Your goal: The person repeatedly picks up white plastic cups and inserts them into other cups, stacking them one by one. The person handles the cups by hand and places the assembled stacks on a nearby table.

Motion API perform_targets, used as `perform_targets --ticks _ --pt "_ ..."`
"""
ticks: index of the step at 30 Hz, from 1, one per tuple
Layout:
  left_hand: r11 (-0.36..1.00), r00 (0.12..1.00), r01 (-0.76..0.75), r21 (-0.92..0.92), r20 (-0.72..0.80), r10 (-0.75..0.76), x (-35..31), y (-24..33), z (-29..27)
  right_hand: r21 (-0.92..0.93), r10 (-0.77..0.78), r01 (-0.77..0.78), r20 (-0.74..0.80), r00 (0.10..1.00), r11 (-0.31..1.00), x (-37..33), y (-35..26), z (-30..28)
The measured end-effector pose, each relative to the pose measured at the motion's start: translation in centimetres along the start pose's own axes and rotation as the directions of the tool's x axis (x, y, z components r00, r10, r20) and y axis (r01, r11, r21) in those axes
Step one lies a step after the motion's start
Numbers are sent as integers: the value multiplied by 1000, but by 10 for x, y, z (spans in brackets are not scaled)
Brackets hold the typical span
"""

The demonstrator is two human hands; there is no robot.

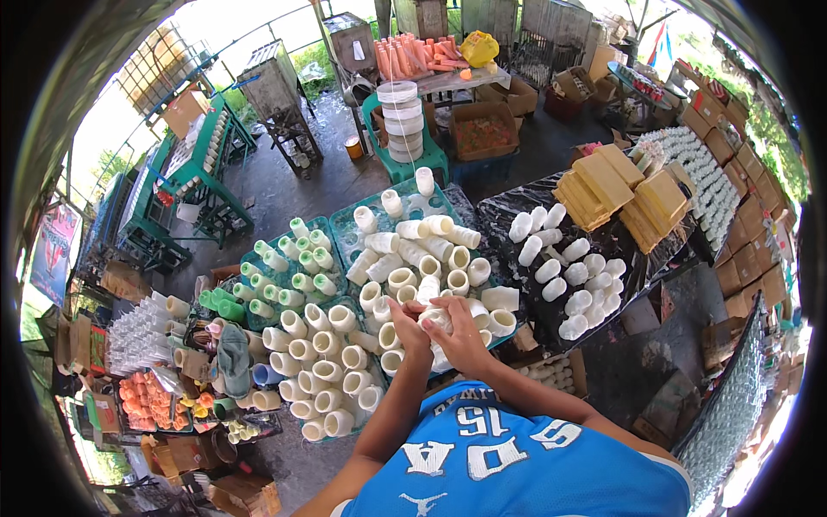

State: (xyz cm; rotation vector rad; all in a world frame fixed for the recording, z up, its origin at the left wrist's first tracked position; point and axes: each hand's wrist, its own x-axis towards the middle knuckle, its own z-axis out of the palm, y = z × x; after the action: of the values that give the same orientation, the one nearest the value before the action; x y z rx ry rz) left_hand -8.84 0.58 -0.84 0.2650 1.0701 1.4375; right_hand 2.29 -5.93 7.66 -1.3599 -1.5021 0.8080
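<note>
Close together, my left hand [410, 324] and my right hand [458, 331] are both closed around a small white piece [438, 320]; it looks like a short cylinder, but the fingers cover most of it. They hover over a pile of hollow cream-white tubes [402, 279] on a teal crate [347, 226]. Upright cream tubes [327, 370] crowd a second teal tray to the left. Behind that, a further tray carries pale tubes with green insides [323, 283]. Smaller white cylinders [575, 274] lie on a black-covered table [517, 306] to the right.
White spools [400, 116] are stacked on a green chair [431, 161], a thin string running up from them. Stacked yellowish blocks [603, 185] stand on the right table. Orange sticks [413, 57] and a yellow bag [479, 48] lie on the back table. Cardboard boxes [754, 246] line the right.
</note>
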Motion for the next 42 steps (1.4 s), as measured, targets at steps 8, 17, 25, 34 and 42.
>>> perform_targets --ticks 8,17,25,34,42 --pt "966 999 26 259 31 -35 -30 2 6 278 270 -211 -194 943 937 12 27 12" --pt "932 899 333 144 250 -360 -34 13 1 412 243 -239 44 969 879 25 51 -4" --pt "899 941 122 421 238 -239 -20 2 -13 335 453 -383 -159 877 861 16 67 4" --pt "795 736 -325 512 666 -127 -68 11 -6 451 629 -496 -213 748 742 30 95 -11" --pt "966 798 102 238 560 -222 -63 18 1 352 536 -455 -176 826 818 33 72 -8"
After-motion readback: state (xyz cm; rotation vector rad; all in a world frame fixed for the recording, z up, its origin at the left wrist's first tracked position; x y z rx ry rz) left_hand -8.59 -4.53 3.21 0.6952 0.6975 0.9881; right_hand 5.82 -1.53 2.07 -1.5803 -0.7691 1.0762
